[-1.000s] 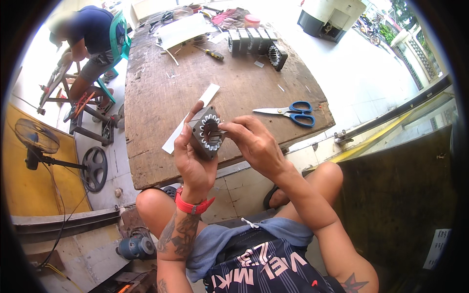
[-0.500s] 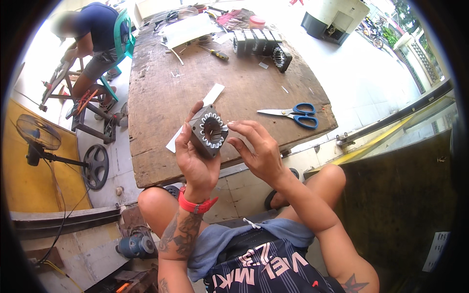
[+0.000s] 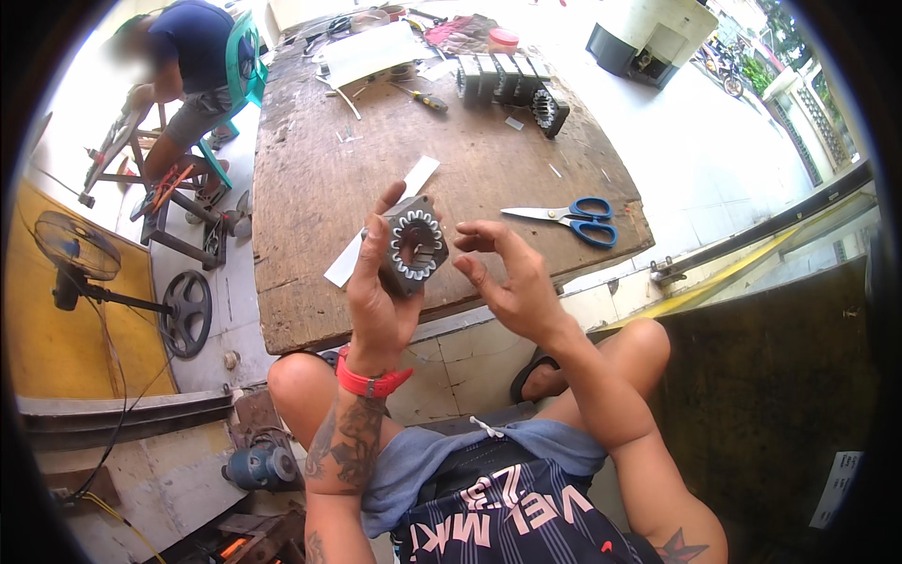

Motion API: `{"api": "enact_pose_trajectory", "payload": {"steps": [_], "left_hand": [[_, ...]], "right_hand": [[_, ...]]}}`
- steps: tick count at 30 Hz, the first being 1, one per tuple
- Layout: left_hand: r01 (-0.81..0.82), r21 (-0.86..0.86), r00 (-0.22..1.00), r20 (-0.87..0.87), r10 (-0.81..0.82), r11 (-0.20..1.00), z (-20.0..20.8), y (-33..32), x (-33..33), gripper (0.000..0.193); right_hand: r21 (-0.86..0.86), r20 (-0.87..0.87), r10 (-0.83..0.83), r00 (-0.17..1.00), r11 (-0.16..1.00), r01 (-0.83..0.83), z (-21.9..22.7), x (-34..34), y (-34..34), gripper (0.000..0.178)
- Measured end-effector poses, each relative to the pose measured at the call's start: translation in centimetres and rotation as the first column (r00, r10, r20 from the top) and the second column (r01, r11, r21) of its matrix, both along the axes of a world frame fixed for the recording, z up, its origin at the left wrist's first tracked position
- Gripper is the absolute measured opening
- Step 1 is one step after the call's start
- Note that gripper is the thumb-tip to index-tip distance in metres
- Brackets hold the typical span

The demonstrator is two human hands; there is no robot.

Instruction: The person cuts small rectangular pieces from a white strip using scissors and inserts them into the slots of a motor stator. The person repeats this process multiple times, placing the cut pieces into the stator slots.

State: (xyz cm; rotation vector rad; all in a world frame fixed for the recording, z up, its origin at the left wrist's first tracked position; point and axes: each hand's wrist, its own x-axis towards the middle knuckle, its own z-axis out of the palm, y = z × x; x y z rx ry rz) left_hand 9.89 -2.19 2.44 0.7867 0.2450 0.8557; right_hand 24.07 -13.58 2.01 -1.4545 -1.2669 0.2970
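Observation:
My left hand [image 3: 381, 315] is wrapped round a dark metal stator core [image 3: 402, 276], held up over the near edge of the table. White paper liners stand out in a ring round its toothed bore, which faces up toward me. Just right of the core, my right hand [image 3: 519, 287] is raised, apart from it. Its thumb and curled fingers have a gap between them, and nothing shows in them. A white paper strip [image 3: 421, 177] lies on the table, partly hidden behind my left hand and the core. Blue-handled scissors [image 3: 575, 222] lie to the right.
On the worn wooden table [image 3: 310, 216], several more stator cores [image 3: 498, 80] stand at the far right. A screwdriver [image 3: 427, 101] and white sheets [image 3: 371, 52] lie farther back. A person [image 3: 193, 56] sits at the left near a fan [image 3: 75, 258].
My right hand has drawn back from the core's bore to the right. The core has turned slightly in my left hand, so its bore faces me more directly.

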Motion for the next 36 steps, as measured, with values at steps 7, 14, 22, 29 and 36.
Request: {"api": "enact_pose_trajectory", "payload": {"steps": [7, 14, 22, 29, 36], "left_hand": [[0.064, 0.569, 0.876, -0.425, 0.227, 0.820, 2.0, 8.4, -2.7, 0.068], [0.296, 0.709, 0.804, -0.547, 0.234, 0.640, 0.9, 16.6, -2.3, 0.084], [0.114, 0.903, 0.614, -0.392, 0.685, 0.414, 1.2, 13.3, -4.8, 0.064], [0.443, 0.761, 0.250, -0.613, 0.750, 0.474, -0.1, 4.8, -7.4, 0.039], [0.000, 0.431, 0.669, -0.671, 0.321, 0.902, 0.2, 3.8, -5.3, 0.032]], "right_hand": [[-0.335, 0.696, -0.254, 0.672, 0.712, 0.617, 2.6, 9.7, -4.4, 0.023], [-0.501, 0.602, -0.172, 0.780, 0.679, 0.536, 2.1, 12.1, -7.1, 0.030], [-0.493, 0.512, -0.093, 0.854, 0.782, 0.380, 1.3, 13.1, -7.0, 0.031], [-0.549, 0.567, -0.082, 0.820, 0.705, 0.450, 1.9, 13.7, -7.2, 0.040], [-0.619, 0.626, -0.046, 0.778, 0.578, 0.533, 3.1, 13.7, -7.5, 0.051]]}}
